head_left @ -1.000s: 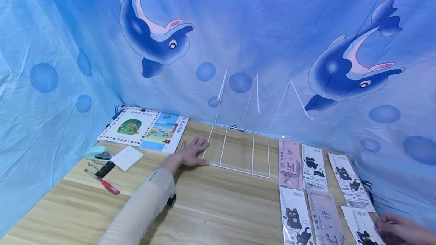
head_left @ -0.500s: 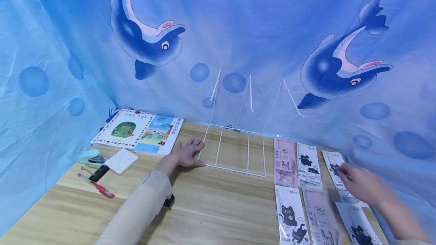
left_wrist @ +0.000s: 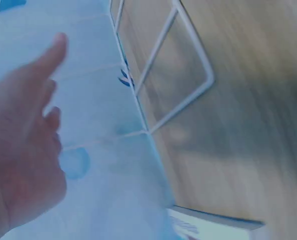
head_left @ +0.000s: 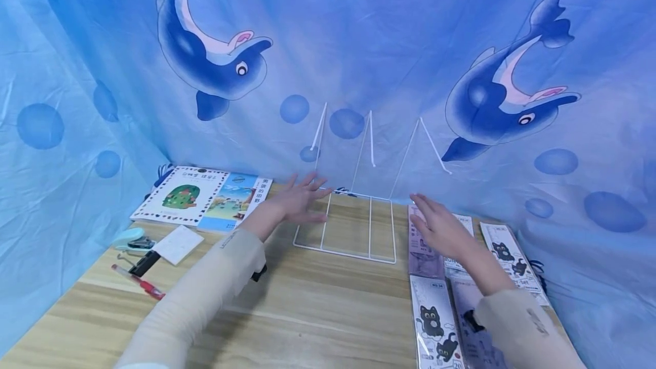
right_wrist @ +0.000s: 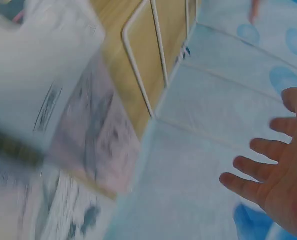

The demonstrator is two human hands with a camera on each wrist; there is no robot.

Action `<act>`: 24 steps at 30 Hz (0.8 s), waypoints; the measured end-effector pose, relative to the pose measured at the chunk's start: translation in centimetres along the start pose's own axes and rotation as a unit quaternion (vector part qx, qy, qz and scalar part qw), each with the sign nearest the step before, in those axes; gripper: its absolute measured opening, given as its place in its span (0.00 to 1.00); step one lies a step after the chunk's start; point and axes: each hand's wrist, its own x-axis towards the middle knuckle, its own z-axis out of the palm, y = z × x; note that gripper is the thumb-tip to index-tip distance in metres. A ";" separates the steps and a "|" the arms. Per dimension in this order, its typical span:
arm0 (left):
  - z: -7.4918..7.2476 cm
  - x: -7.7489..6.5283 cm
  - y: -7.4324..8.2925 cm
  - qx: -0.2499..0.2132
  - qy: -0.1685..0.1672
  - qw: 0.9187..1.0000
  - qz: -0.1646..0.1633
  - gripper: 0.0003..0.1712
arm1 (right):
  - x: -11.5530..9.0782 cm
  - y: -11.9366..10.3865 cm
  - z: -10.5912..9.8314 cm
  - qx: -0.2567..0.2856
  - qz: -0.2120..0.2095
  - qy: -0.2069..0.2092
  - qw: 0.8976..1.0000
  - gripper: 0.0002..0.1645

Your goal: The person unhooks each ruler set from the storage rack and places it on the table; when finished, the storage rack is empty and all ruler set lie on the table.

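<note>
A white wire rack (head_left: 344, 253) stands at the back of the wooden table, its thin uprights leaning against the curtain. My left hand (head_left: 297, 203), fingers spread and slightly blurred, is over the rack's left side; in the left wrist view the hand (left_wrist: 28, 135) holds nothing. To the rack's right, my right hand (head_left: 442, 229) is above the packaged ruler sets, partly covering a pink one (head_left: 426, 261) and a white one behind it. The right wrist view shows that hand (right_wrist: 283, 170) with spread fingers and nothing in them.
Two booklets (head_left: 179, 195) lie at the back left. Nearer are a mint stapler (head_left: 128, 237), a black binder clip (head_left: 146, 263), a white square pad (head_left: 178, 244) and a red pen (head_left: 146, 285). More ruler packets (head_left: 433, 315) lie on the right. A dolphin-print curtain (head_left: 328, 44) encloses the table.
My right hand has moved from the right-hand ruler packets leftward toward the rack. My left hand has come up off the table and the rack's left edge. The view has shifted slightly right.
</note>
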 end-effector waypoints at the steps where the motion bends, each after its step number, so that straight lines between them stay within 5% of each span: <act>1: -0.3 0.2 0.3 0.010 0.005 1.000 0.010 0.45 | 0.6 -0.3 0.5 0.004 0.004 -0.011 1.000 0.36; 8: -0.6 0.9 1.5 0.068 0.001 0.998 0.011 0.45 | 2.8 -1.8 3.3 -0.001 0.036 -0.081 0.996 0.41; 24: -0.7 0.9 1.2 0.081 -0.003 0.997 -0.017 0.45 | 3.7 -2.9 4.0 -0.041 0.064 -0.091 0.993 0.45</act>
